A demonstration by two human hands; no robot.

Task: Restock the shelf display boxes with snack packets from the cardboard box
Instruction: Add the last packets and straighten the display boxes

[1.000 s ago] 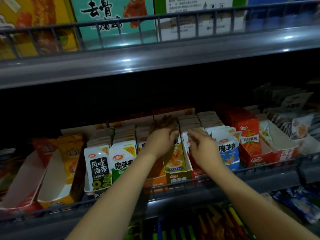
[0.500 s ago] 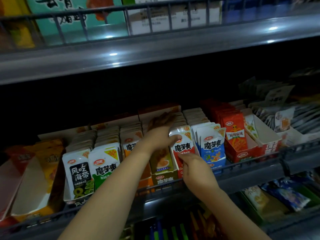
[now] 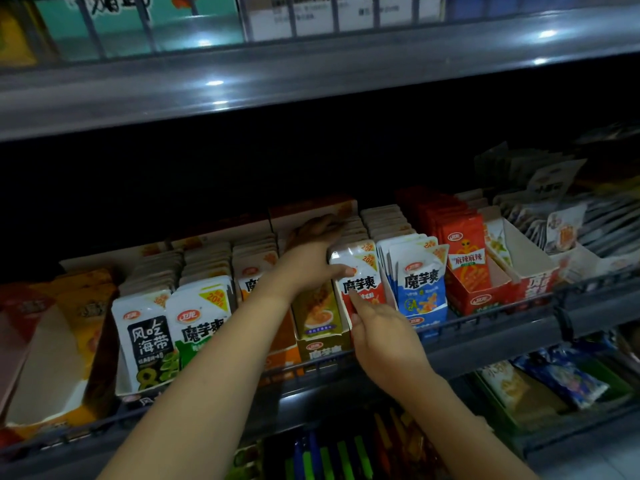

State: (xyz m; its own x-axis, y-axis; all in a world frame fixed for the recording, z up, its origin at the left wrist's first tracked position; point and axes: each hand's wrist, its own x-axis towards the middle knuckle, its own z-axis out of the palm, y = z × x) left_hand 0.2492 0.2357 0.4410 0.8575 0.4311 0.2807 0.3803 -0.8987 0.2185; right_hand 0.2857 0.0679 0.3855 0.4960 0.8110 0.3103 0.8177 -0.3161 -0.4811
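The red-and-white snack packets [image 3: 363, 271] stand in a row in a display box on the middle shelf. My left hand [image 3: 311, 251] reaches over this row from the left, with its fingers curled over the packet tops and its thumb on the front packet. My right hand [image 3: 381, 330] is lower, and its straight fingertips touch the bottom front of that packet. It hides the box front. To the left is an olive display box [image 3: 323, 351] holding a gold packet. Blue packets [image 3: 420, 285] fill the box on the right. The cardboard box is out of view.
Seaweed packets [image 3: 145, 337] and green packets [image 3: 204, 327] fill boxes at the left, beside a nearly empty orange box [image 3: 45, 375]. Red-orange packets [image 3: 465, 258] and an empty white box [image 3: 526, 268] stand at the right. A wire rail [image 3: 485, 317] fronts the shelf, with another shelf [image 3: 311, 71] close above.
My right hand dropped from the packet tops to the lower front of the red packets. The front red packet now stands upright, facing out. My left hand stayed over the row.
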